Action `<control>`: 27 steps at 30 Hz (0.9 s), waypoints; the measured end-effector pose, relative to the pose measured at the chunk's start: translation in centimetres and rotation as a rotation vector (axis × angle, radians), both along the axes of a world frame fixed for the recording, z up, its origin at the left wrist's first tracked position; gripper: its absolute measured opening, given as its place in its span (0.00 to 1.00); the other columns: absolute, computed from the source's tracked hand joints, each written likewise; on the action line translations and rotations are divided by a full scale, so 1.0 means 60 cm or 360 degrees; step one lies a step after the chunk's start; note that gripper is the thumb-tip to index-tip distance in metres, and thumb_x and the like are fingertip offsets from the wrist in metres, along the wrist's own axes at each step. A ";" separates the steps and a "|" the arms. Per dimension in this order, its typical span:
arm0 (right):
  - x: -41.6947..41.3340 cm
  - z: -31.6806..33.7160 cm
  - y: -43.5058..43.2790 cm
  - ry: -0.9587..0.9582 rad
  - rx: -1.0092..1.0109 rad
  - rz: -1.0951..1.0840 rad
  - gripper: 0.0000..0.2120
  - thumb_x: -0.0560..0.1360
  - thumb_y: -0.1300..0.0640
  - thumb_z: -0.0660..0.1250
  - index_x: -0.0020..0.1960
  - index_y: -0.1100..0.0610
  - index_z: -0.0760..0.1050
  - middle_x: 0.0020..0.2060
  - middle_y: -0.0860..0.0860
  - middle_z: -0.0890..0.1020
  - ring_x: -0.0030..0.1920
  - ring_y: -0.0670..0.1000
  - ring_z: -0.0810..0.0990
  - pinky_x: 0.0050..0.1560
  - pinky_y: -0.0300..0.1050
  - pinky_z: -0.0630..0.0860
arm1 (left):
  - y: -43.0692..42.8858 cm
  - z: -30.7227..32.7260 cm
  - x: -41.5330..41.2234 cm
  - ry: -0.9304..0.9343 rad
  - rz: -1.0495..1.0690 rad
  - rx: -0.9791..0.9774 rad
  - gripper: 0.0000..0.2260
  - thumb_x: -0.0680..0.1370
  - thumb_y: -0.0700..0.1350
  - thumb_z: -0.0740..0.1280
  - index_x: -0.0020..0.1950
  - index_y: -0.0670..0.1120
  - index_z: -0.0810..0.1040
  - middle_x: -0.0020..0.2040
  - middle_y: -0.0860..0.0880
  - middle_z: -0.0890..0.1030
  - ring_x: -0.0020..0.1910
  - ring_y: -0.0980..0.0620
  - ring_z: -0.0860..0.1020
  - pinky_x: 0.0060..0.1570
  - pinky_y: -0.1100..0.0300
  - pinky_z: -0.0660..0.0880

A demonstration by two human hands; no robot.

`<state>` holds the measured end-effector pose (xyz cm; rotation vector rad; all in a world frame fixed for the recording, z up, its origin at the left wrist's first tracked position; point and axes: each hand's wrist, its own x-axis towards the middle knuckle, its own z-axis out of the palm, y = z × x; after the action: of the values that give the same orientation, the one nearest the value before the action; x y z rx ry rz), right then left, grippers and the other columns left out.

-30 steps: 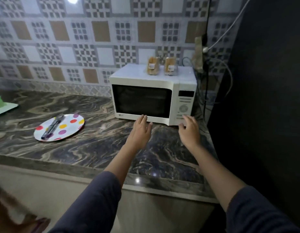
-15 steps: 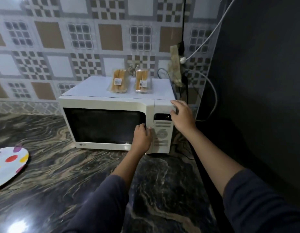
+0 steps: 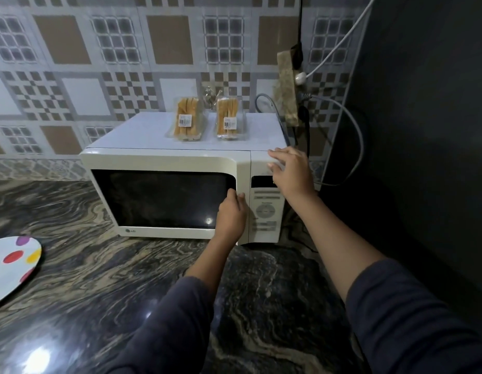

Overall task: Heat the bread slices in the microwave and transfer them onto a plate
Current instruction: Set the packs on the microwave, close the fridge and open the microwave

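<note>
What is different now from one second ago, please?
The left hand went forward from above the counter and grips the door edge; the right hand rose onto the microwave top corner. Door still shut, both bread packs still on top.

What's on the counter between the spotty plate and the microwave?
Nothing. The head view shows only bare marbled countertop between the spotted plate and the microwave.

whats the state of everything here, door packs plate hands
white microwave door: closed
two clear plastic packs of bread slices: wrapped, upright atop microwave
white polka-dot plate: flat on counter, no bread visible
left hand: grips door's right edge
right hand: fingers rest on microwave's top corner
</note>
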<state>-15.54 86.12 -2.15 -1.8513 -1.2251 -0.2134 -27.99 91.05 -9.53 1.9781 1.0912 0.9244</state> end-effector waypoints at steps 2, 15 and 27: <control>-0.005 0.000 -0.001 0.0013 0.0025 0.0012 0.16 0.74 0.66 0.67 0.62 0.62 0.77 0.58 0.58 0.78 0.62 0.58 0.72 0.64 0.49 0.70 | 0.002 0.002 -0.005 -0.0019 -0.0044 -0.0027 0.11 0.82 0.48 0.53 0.43 0.42 0.63 0.35 0.47 0.71 0.39 0.41 0.73 0.36 0.54 0.64; -0.013 0.007 -0.002 0.0186 -0.0002 -0.0046 0.17 0.73 0.72 0.65 0.62 0.65 0.75 0.63 0.60 0.76 0.56 0.50 0.78 0.45 0.12 0.59 | 0.003 0.014 -0.014 -0.0017 -0.0138 -0.0161 0.11 0.82 0.46 0.53 0.43 0.42 0.63 0.36 0.46 0.71 0.37 0.44 0.69 0.37 0.56 0.63; -0.051 0.007 -0.009 0.0221 -0.0174 -0.0121 0.22 0.76 0.67 0.61 0.70 0.61 0.67 0.72 0.56 0.65 0.74 0.54 0.60 0.72 0.39 0.54 | -0.073 -0.030 -0.164 -0.0136 -0.0369 0.0004 0.13 0.81 0.50 0.56 0.38 0.47 0.62 0.32 0.49 0.70 0.32 0.53 0.70 0.35 0.55 0.68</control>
<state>-18.62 85.57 -1.73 -1.9738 -1.0912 -0.0592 -37.84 86.67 -11.34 1.9977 0.7937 0.8766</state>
